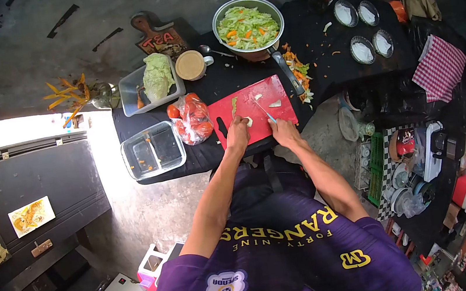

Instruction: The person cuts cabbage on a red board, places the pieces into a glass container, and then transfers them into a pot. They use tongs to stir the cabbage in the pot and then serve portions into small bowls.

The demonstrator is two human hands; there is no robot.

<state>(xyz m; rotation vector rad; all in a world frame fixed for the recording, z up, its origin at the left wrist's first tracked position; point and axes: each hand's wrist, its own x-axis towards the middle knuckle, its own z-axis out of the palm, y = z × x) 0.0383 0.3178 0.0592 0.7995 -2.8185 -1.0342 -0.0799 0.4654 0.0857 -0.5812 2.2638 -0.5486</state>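
A red cutting board [278, 89] lies on the black-covered table in front of me. My right hand [286, 132] grips a knife by its blue handle [271, 119], its thin blade pointing away over the board. On the board's left half, my left hand [237, 135] has its fingers closed on a strip of cabbage [234, 107], whose green end sticks out past the fingertips. A pale cabbage piece [249, 121] sits beside those fingers. Small white scraps [275, 104] are scattered further right on the board.
Beyond the board stands a pan [248, 25] of chopped cabbage and carrot, its handle beside vegetable peelings [299, 72]. To the left are bagged tomatoes [193, 118], a glass container [154, 150], a plastic tub [129, 91] with a cabbage [158, 79], and a lidded mug [191, 65]. Small bowls [361, 49] stand at right.
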